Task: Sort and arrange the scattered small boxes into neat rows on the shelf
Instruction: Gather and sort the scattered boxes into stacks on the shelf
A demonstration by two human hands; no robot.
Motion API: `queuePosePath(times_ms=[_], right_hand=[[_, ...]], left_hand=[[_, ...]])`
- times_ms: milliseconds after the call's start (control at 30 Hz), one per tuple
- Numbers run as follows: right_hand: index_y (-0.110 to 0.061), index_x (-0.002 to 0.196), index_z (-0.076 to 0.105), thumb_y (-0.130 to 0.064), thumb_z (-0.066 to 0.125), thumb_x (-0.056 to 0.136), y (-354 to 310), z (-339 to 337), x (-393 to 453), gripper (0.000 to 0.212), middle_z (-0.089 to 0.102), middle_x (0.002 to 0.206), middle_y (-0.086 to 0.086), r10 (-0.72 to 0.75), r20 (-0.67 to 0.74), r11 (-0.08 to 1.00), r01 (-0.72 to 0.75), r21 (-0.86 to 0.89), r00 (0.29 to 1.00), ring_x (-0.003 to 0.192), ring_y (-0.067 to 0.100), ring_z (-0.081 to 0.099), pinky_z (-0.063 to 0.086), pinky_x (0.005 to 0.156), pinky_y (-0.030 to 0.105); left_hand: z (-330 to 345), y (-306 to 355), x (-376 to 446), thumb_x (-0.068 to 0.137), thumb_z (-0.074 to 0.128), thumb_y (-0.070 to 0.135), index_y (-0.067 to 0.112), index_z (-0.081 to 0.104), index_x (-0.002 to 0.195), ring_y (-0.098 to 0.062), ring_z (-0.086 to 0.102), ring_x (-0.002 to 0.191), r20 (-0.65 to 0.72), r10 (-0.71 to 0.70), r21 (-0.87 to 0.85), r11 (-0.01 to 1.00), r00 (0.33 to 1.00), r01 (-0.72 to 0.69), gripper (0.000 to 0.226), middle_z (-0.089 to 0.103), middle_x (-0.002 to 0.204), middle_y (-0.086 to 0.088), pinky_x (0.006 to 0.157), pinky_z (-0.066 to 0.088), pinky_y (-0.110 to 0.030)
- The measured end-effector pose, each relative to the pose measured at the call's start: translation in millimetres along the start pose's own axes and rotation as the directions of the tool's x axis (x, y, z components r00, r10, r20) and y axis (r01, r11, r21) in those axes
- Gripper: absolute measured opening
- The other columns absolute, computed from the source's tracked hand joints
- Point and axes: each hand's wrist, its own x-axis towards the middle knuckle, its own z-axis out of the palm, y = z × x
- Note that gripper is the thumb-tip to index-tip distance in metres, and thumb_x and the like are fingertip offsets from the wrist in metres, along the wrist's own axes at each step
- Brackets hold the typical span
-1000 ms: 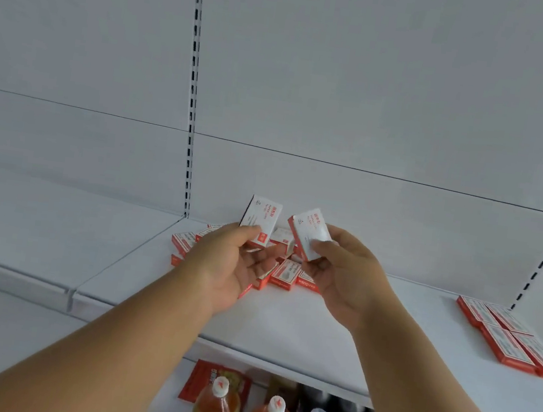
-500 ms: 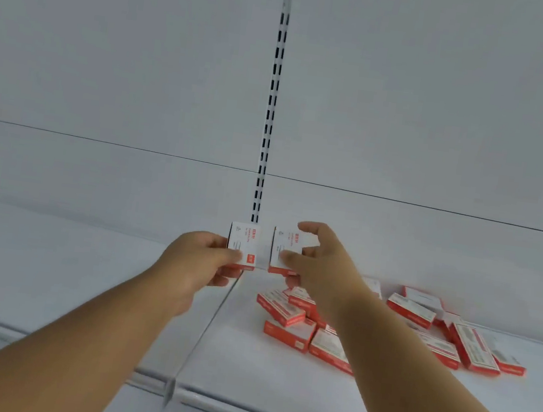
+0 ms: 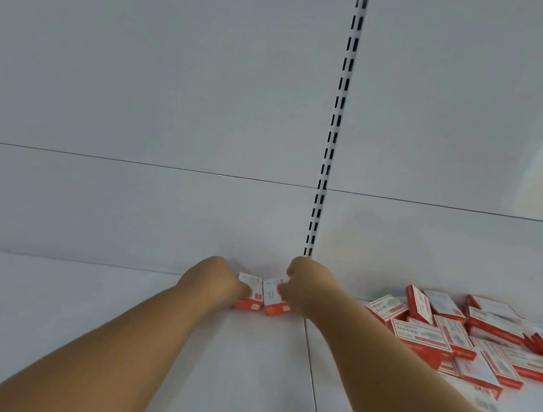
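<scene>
Two small red-and-white boxes sit side by side at the back of the white shelf (image 3: 109, 323), close to the rear wall. My left hand (image 3: 215, 281) grips the left box (image 3: 251, 295) from its left side. My right hand (image 3: 307, 290) grips the right box (image 3: 273, 297) from its right side. Both boxes rest on the shelf surface with their white faces tilted up. A jumbled pile of the same boxes (image 3: 473, 343) lies on the neighbouring shelf panel to the right, some flat and some leaning on each other.
A slotted upright (image 3: 334, 127) runs down the white back wall just behind my right hand. A seam (image 3: 312, 384) divides the left shelf panel from the right one. My right forearm crosses that seam in front of the pile.
Both hands carried their boxes from the air down and back onto the left shelf panel, setting them next to each other. The view has shifted left, so the pile now sits at the right.
</scene>
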Motion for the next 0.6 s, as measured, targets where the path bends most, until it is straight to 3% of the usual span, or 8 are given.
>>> queuePosePath(times_ms=[167,333,433,600], right_hand=[[-0.015,0.113,0.052,-0.021,0.057,0.091,-1,2,-6,0.024,0.061,0.114,0.007,-0.016,-0.086,0.999,0.011,-0.053,0.996,0.097,0.025,0.056,0.045,0.077,0.03],[-0.016,0.109,0.056,-0.03,0.054,0.095,4,-16,-33,0.021,0.062,0.109,0.004,-0.105,-0.137,0.994,0.098,-0.058,0.985,0.095,0.024,0.059,0.047,0.076,0.029],[-0.022,0.102,0.061,-0.03,0.056,0.092,18,-37,-49,0.014,0.065,0.103,-0.002,-0.128,-0.192,0.992,0.123,-0.04,0.973,0.092,0.02,0.058,0.043,0.073,0.026],[-0.025,0.102,0.063,-0.027,0.061,0.089,75,-90,-80,0.013,0.062,0.094,-0.007,-0.113,-0.224,0.991,0.092,-0.1,0.968,0.09,0.016,0.059,0.047,0.078,0.028]], left_hand=[[-9,-4,-4,0.077,0.073,0.041,0.025,0.058,0.061,-0.019,0.063,0.075,-0.023,0.094,0.13,0.987,0.995,-0.09,0.027,0.063,0.071,0.003,0.062,0.042,-0.025],[-8,13,-23,0.082,0.067,0.039,0.026,0.055,0.077,-0.018,0.06,0.084,-0.133,0.253,0.239,0.947,0.958,-0.216,0.019,0.062,0.084,0.005,0.068,0.046,-0.028],[5,31,-33,0.081,0.067,0.041,0.029,0.06,0.092,-0.016,0.059,0.087,-0.087,0.335,0.216,0.926,0.938,-0.311,0.017,0.062,0.092,0.007,0.07,0.047,-0.028],[30,76,-58,0.083,0.067,0.039,0.031,0.059,0.088,-0.012,0.061,0.08,-0.021,0.46,0.088,0.885,0.887,-0.457,0.012,0.062,0.086,0.01,0.065,0.045,-0.027]])
